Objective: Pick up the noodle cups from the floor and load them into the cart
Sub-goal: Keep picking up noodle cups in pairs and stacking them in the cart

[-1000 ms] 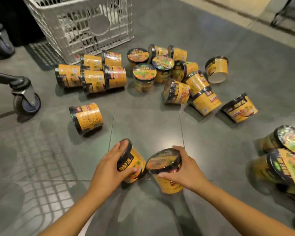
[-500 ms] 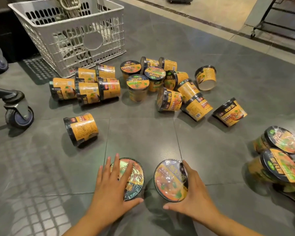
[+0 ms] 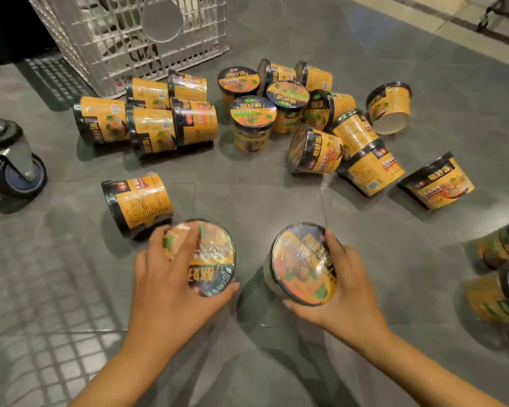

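Now each hand, left hand (image 3: 171, 277) and right hand (image 3: 346, 284), grips one orange shrink-wrapped noodle cup (image 3: 215, 259), fingers (image 3: 185, 245) clamped.

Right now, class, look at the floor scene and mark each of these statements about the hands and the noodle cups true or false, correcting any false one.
1. Each hand grips one noodle cup. True: left hand on the left cup, right hand on the right cup.
2. The white basket lies at the bottom edge. False: it is at the top.
3. Every floor cup stands upright. False: many lie on their sides, such as the lone cup.
4. A caster wheel shows at left. True.
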